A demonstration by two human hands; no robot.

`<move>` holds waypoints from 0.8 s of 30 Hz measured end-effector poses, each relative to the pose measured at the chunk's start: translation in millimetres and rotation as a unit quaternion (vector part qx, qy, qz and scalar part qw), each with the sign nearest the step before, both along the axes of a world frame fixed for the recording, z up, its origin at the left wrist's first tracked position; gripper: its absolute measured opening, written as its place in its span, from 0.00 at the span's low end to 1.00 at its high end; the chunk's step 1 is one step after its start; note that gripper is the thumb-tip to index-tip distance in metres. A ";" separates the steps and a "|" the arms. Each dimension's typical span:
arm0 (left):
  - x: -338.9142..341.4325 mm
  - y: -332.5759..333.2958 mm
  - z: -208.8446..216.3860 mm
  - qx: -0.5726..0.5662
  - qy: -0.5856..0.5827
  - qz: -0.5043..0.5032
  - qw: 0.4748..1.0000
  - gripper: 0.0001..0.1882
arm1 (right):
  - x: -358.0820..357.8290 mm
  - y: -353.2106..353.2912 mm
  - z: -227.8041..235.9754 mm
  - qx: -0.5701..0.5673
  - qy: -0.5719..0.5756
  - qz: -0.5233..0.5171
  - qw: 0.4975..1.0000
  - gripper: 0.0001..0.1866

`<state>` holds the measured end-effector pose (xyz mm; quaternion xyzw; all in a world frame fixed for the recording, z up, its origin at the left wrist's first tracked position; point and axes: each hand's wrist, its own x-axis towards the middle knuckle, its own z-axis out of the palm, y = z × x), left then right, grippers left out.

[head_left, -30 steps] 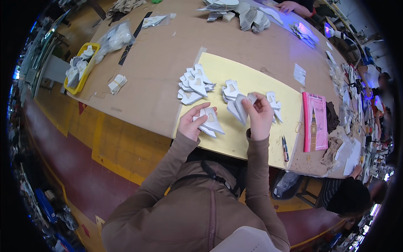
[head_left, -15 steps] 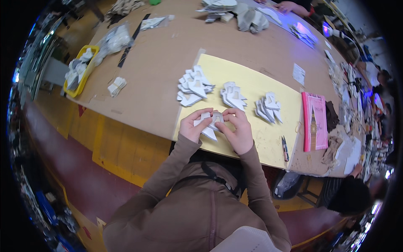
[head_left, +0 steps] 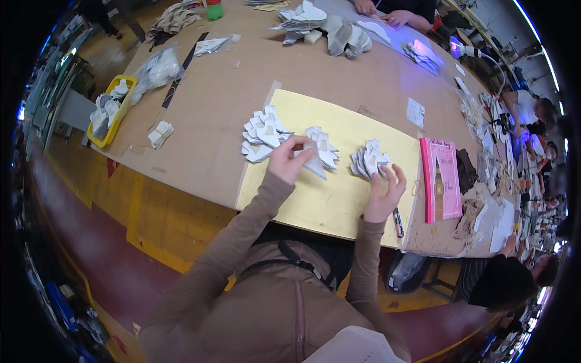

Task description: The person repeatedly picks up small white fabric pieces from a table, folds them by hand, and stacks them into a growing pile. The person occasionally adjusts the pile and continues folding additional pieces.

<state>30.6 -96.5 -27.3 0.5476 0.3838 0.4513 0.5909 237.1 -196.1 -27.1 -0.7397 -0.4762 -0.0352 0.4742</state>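
Three piles of small white cut pieces with grey undersides lie on a yellow sheet: a left pile (head_left: 264, 134), a middle pile (head_left: 325, 145) and a right pile (head_left: 369, 158). Between the left and middle piles, my left hand (head_left: 287, 162) pinches a white cut piece (head_left: 315, 166). This piece partly covers the middle pile. My right hand (head_left: 382, 196) is at the near edge of the right pile, its fingers apart and nothing visible in them. Whether its fingertips touch that pile, I cannot tell.
A pink book (head_left: 442, 180) and a pen (head_left: 398, 223) lie to the right. On the left are a yellow basket (head_left: 126, 109) of pieces and a small bundle (head_left: 160, 134). Across the table, another person's hands (head_left: 396, 18) are near a lamp (head_left: 460, 48).
My hands have parted. The left, holding a piece, has moved forward to the middle pile; the right has let go and moved right towards the right pile. The view has shifted slightly.
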 end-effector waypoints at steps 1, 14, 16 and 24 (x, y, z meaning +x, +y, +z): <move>8.2 6.4 -6.2 0.057 0.064 0.016 0.996 0.15 | -10.4 -3.9 -0.5 -0.006 -0.008 0.010 1.000 0.14; -75.8 36.3 -44.2 0.141 0.441 0.323 0.825 0.31 | -43.9 -10.1 7.1 0.052 0.028 0.133 0.989 0.12; -77.1 19.7 -33.7 0.078 0.460 0.290 0.835 0.33 | -63.8 4.0 27.3 0.049 0.058 0.205 0.976 0.12; -67.3 1.0 -55.9 0.129 0.462 0.274 0.833 0.36 | -156.4 153.8 -3.4 -0.059 -0.111 0.235 0.964 0.25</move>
